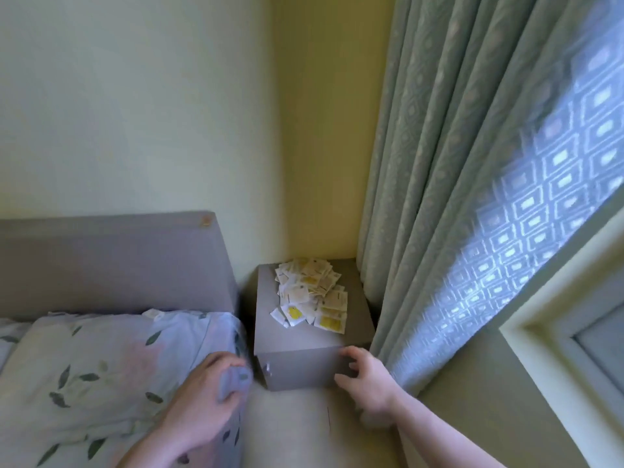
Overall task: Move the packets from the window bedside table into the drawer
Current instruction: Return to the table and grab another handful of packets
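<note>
Where the bedside table [270, 336] stands, white-and-yellow packets [312, 295] lie heaped.

White-and-yellow packets [312, 295] sitting on grey bedside table [304, 336]; pale green diamond-patterned curtain [456, 184] hanging right; leaf-print pillow [101, 359] lying left.

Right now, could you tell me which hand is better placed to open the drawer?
Probably the right hand: its fingers are already on the drawer front's right edge. The left hand grips the bedding, though it lies nearer the small knob.
</note>
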A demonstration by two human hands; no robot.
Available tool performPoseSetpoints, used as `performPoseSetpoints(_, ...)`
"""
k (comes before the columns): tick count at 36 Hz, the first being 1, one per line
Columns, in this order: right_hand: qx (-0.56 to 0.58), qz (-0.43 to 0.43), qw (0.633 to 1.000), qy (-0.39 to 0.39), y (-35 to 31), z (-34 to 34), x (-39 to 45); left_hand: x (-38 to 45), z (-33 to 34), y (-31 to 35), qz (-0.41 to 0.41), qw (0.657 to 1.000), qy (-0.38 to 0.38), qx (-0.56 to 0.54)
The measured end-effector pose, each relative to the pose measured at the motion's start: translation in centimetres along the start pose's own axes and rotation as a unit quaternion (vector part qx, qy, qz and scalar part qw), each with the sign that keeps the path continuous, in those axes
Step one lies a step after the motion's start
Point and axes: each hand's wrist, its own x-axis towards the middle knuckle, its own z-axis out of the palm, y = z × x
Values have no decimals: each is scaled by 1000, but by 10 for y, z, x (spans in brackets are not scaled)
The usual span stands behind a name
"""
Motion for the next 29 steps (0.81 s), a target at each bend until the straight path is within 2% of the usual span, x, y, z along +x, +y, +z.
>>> performPoseSetpoints(6,7,53,998,-14,-14,-12,98,75,-11,-19,-33,999,-21,-1)
performPoseSetpoints(11,19,108,994,-16,0,-14,173,157,-1,-37,-57,996,-58,-29)
performPoseSetpoints(18,35,205,978,7,26,-6,244,273,49,-68,-140,973,-148,-106)
performPoseSetpoints(23,38,278,960,11,59,-3,286,337,90,-88,-191,957,-196,-100)
performPoseSetpoints(29,53,324,943,46,102,10,348,404,139,-106,-234,945,-198,-120)
